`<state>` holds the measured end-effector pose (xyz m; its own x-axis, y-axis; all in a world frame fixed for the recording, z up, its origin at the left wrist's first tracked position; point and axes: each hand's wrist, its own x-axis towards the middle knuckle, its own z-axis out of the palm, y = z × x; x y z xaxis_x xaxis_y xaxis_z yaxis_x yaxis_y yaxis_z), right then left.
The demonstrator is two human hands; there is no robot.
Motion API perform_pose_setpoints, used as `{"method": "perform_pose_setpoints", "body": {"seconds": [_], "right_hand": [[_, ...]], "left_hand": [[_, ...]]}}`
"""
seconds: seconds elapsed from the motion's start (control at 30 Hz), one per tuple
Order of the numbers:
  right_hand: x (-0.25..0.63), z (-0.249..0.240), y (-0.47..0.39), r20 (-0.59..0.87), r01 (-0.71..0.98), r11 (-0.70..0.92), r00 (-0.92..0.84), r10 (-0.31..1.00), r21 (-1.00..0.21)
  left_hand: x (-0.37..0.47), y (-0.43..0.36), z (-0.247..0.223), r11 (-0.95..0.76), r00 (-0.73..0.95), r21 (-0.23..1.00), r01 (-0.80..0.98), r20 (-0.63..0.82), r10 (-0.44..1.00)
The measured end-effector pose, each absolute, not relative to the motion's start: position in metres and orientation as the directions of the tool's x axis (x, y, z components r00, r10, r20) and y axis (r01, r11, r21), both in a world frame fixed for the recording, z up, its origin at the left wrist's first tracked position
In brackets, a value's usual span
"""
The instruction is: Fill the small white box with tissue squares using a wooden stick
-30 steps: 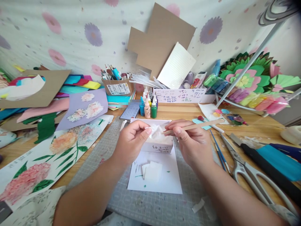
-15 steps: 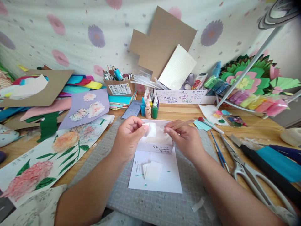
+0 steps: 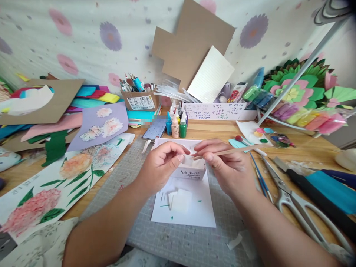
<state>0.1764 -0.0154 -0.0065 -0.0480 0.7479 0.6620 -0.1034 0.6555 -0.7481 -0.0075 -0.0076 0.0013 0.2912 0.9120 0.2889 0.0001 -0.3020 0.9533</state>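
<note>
Between the thumb and forefinger of my left hand (image 3: 169, 163) I'm pinching a thin white piece (image 3: 181, 154), nearly edge-on, so little of it shows; my right hand (image 3: 226, 163) grips a flat wooden stick (image 3: 239, 150), its tip close to the piece, and whether they touch I can't tell. If I push that tip too hard, the piece, which looks flimsy, may well tear; if I pinch too loosely, I'd expect it to slip down into the white box (image 3: 202, 174) just under my fingers. A careless wrist could nudge that box as well. Lower, on my own side of my fingers, the white squares (image 3: 182, 201) lie loose on a white sheet (image 3: 194, 219), and a dropped forearm might scatter them. As for writing, the box front below my fingertips carries dark handwriting I can't make out. Past my fingertips, the squeeze bottles (image 3: 183, 127) show no brand I can read, and the phone (image 3: 155, 129) screen is too small. Beyond, up and left of my fingers, the cardboard box (image 3: 154, 104) of pens wears a printed label, illegible from here; up and right, the long pale box (image 3: 222, 112) has handwritten figures, among them what looks like 4:00, 7:00 and 2:00.
</note>
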Motion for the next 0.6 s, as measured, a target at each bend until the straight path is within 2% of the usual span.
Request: {"method": "perform_pose_setpoints", "body": {"seconds": [0.13, 0.23, 0.37, 0.6], "right_hand": [[0.1728, -0.0076, -0.0188, 0.671, -0.130, 0.671, 0.047, 0.740, -0.730], [0.1700, -0.0090, -0.0209, 0.667, -0.154, 0.670, 0.081, 0.741, -0.726], [0.1685, -0.0091, -0.0212, 0.689, -0.225, 0.680, 0.047, 0.723, -0.698], [0.1717, -0.0066, -0.0210, 0.689, -0.307, 0.656, 0.000, 0.725, -0.690]], "left_hand": [[-0.0028, -0.0095, -0.0046, -0.079, 0.376, 0.962, -0.260, 0.176, 0.910], [0.0006, -0.0108, -0.0067, -0.029, 0.383, 0.940, -0.339, 0.166, 0.909], [0.0003, -0.0113, -0.0053, -0.068, 0.333, 0.922, -0.380, 0.205, 0.920], [-0.0041, -0.0111, -0.0050, -0.038, 0.403, 0.958, -0.286, 0.156, 0.902]]}}
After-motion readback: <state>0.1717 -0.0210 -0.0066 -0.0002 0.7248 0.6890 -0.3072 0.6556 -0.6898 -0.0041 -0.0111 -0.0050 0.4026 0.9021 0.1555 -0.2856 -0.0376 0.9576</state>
